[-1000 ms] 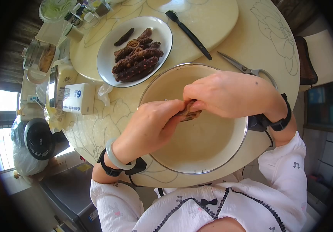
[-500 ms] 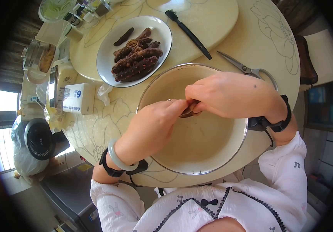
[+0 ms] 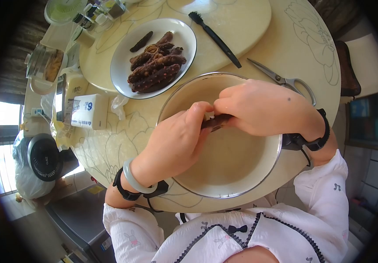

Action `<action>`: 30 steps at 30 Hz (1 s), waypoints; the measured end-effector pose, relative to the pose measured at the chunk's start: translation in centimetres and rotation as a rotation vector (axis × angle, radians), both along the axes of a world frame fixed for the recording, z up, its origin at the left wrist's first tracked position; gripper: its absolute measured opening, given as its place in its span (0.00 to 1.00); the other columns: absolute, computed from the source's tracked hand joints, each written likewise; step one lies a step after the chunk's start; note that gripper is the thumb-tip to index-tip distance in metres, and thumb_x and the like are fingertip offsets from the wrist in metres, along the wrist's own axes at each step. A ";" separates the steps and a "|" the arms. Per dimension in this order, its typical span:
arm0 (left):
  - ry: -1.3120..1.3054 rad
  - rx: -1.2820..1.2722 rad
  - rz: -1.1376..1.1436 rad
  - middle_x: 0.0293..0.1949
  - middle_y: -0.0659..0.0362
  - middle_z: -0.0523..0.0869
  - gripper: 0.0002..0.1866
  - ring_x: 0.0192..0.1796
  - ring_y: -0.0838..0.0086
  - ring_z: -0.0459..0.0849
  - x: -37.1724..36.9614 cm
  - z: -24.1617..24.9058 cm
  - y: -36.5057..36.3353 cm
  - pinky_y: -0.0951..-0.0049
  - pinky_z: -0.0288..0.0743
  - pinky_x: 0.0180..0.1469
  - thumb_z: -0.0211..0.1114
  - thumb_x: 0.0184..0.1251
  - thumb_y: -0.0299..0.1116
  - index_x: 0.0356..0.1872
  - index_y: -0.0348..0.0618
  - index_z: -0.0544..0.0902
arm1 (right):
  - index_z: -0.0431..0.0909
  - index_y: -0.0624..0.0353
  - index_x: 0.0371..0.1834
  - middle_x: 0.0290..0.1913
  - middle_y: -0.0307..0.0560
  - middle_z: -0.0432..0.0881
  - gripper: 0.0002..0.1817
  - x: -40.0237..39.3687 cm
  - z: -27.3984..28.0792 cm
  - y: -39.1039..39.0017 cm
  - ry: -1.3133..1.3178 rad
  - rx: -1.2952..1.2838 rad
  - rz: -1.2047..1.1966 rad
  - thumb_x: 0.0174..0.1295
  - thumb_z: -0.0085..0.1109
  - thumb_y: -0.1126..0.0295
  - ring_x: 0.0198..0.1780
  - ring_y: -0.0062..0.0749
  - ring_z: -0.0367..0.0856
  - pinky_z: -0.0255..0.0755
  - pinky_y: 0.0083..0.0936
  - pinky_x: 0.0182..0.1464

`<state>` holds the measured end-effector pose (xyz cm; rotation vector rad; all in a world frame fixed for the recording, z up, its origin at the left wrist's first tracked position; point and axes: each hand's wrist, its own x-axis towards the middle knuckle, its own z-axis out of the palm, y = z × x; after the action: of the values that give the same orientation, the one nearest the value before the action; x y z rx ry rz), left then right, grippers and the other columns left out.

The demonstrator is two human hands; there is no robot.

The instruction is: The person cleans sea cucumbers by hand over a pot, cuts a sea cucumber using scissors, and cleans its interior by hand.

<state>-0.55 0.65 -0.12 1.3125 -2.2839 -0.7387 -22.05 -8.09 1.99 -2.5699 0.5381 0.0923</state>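
Note:
Between my two hands is a dark brown sea cucumber (image 3: 215, 122), held over a wide cream basin (image 3: 230, 177) of cloudy liquid. My left hand (image 3: 178, 133) grips its left end, the thumb raised beside it. With fingers curled round the other end, my right hand (image 3: 259, 109) hides much of it. Several more sea cucumbers (image 3: 156, 70) lie heaped on a white plate (image 3: 121, 72) beyond the basin, one apart at the plate's far left.
A black brush (image 3: 215, 40) lies on the raised round turntable (image 3: 246, 22), its handle over the edge. Open-bladed scissors (image 3: 281, 79) rest right of the basin. A tissue pack (image 3: 89, 111), jars (image 3: 83, 37) and a glass pot (image 3: 46, 63) stand at left.
My left thumb has lifted and my left fingers have spread a little away from my right hand. More of the sea cucumber shows between the hands.

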 end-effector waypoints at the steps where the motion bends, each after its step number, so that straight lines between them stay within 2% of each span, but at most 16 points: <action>1: 0.012 0.012 0.011 0.42 0.49 0.86 0.18 0.44 0.50 0.85 -0.1 0.1 0.0 0.57 0.78 0.45 0.63 0.69 0.24 0.59 0.38 0.73 | 0.83 0.64 0.40 0.37 0.54 0.84 0.08 -0.1 0.1 0.0 -0.090 0.013 -0.022 0.62 0.62 0.70 0.44 0.54 0.84 0.78 0.41 0.47; 3: 0.024 0.024 0.021 0.41 0.48 0.86 0.18 0.44 0.50 0.85 -0.1 0.2 -0.2 0.57 0.78 0.45 0.64 0.69 0.25 0.58 0.38 0.75 | 0.84 0.66 0.37 0.36 0.57 0.86 0.08 -0.2 0.5 -0.2 -0.180 0.027 -0.044 0.62 0.62 0.71 0.43 0.56 0.85 0.79 0.41 0.46; 5: 0.051 0.023 -0.011 0.36 0.50 0.85 0.11 0.39 0.51 0.84 0.1 0.1 -0.4 0.57 0.77 0.39 0.66 0.70 0.29 0.49 0.39 0.78 | 0.82 0.62 0.40 0.36 0.51 0.84 0.08 -0.4 0.9 -0.6 -0.181 0.173 -0.058 0.63 0.63 0.70 0.42 0.50 0.83 0.77 0.41 0.45; 6: 0.051 0.023 -0.011 0.36 0.50 0.85 0.11 0.39 0.51 0.84 0.0 0.3 -0.4 0.57 0.77 0.39 0.66 0.70 0.29 0.49 0.39 0.78 | 0.82 0.62 0.40 0.36 0.51 0.84 0.08 -0.3 0.9 -0.7 -0.181 0.173 -0.058 0.63 0.63 0.70 0.42 0.50 0.83 0.77 0.41 0.45; 8: 0.141 0.077 0.036 0.33 0.49 0.84 0.08 0.36 0.50 0.84 0.0 0.9 -0.4 0.57 0.76 0.37 0.69 0.68 0.30 0.42 0.38 0.81 | 0.82 0.63 0.38 0.34 0.51 0.84 0.06 -0.1 0.9 -0.9 -0.190 0.261 -0.111 0.63 0.62 0.71 0.40 0.50 0.82 0.76 0.40 0.44; 12: 0.157 0.048 0.046 0.29 0.50 0.83 0.08 0.31 0.53 0.82 0.1 1.1 -0.4 0.61 0.75 0.34 0.71 0.66 0.29 0.40 0.38 0.81 | 0.82 0.63 0.36 0.33 0.51 0.84 0.06 0.1 -0.1 -0.9 -0.299 0.206 -0.060 0.64 0.61 0.71 0.39 0.51 0.82 0.76 0.40 0.43; 15: 0.149 0.112 0.083 0.26 0.52 0.81 0.08 0.27 0.57 0.80 0.1 1.3 -0.4 0.63 0.73 0.30 0.72 0.64 0.27 0.38 0.38 0.81 | 0.82 0.63 0.36 0.33 0.52 0.84 0.06 0.3 -0.2 -0.8 -0.309 0.211 -0.055 0.64 0.61 0.71 0.38 0.52 0.81 0.75 0.40 0.42; 17: 0.185 0.060 0.089 0.22 0.57 0.79 0.07 0.22 0.76 0.76 0.2 0.9 -0.4 0.74 0.69 0.27 0.73 0.63 0.26 0.34 0.36 0.83 | 0.81 0.64 0.34 0.33 0.53 0.83 0.06 0.5 0.0 -0.7 -0.290 0.235 -0.052 0.64 0.62 0.71 0.37 0.53 0.80 0.74 0.41 0.41; 20: 0.183 0.074 0.090 0.21 0.58 0.78 0.07 0.22 0.76 0.75 0.1 1.2 -0.3 0.74 0.69 0.26 0.74 0.63 0.27 0.33 0.36 0.83 | 0.81 0.64 0.33 0.32 0.54 0.83 0.07 0.6 0.1 -0.7 -0.292 0.295 -0.060 0.63 0.62 0.71 0.36 0.54 0.80 0.73 0.41 0.40; 21: 0.184 0.075 0.091 0.21 0.58 0.78 0.07 0.22 0.76 0.75 0.1 1.3 -0.2 0.74 0.69 0.26 0.74 0.63 0.27 0.33 0.36 0.83 | 0.81 0.64 0.33 0.32 0.54 0.83 0.07 0.6 0.1 -0.7 -0.291 0.297 -0.059 0.63 0.62 0.71 0.36 0.54 0.80 0.73 0.41 0.40; 23: 0.191 0.102 0.079 0.23 0.51 0.79 0.07 0.24 0.55 0.78 0.1 1.4 -0.2 0.63 0.71 0.28 0.73 0.63 0.28 0.34 0.37 0.82 | 0.85 0.66 0.34 0.29 0.58 0.85 0.12 0.7 -0.1 -0.7 -0.281 0.293 -0.053 0.65 0.60 0.67 0.34 0.51 0.84 0.77 0.39 0.40; 27: 0.201 0.089 0.068 0.24 0.49 0.80 0.07 0.25 0.53 0.78 0.2 1.3 -0.2 0.62 0.72 0.28 0.72 0.64 0.28 0.34 0.37 0.83 | 0.84 0.66 0.33 0.29 0.58 0.84 0.12 0.7 -0.5 -0.7 -0.335 0.344 -0.062 0.65 0.60 0.67 0.33 0.51 0.84 0.77 0.39 0.39; 30: 0.196 0.084 0.057 0.24 0.49 0.80 0.06 0.25 0.52 0.78 0.2 1.3 -0.3 0.61 0.72 0.28 0.71 0.65 0.27 0.35 0.37 0.83 | 0.84 0.66 0.33 0.29 0.57 0.84 0.11 0.7 -0.5 -0.8 -0.351 0.284 -0.046 0.65 0.61 0.67 0.33 0.51 0.84 0.77 0.39 0.39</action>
<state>-0.40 0.38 1.15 1.2752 -2.0735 -0.9101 -21.34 -8.89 1.49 -2.2283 0.4160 -0.2744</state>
